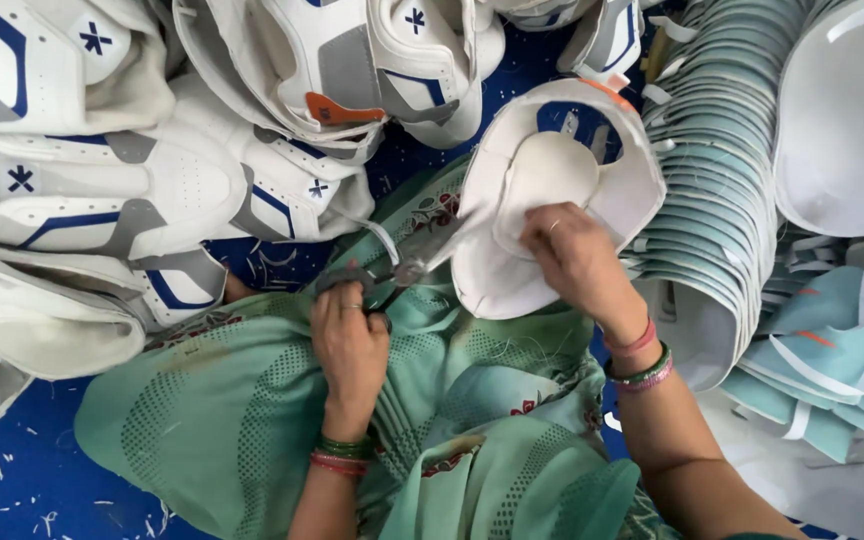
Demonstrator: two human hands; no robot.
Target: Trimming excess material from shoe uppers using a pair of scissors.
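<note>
My left hand grips a pair of scissors whose blades reach the left edge of a white shoe upper. My right hand holds that upper by its inner side, lining facing up, with a blue patch showing at its far end. Both hands work over my lap, which is covered in green patterned cloth. Bangles ring both wrists.
A heap of white, grey and blue shoe uppers fills the left and top. A long nested stack of teal-lined uppers curves down the right, with more teal pieces beside it. Blue floor with thread scraps lies lower left.
</note>
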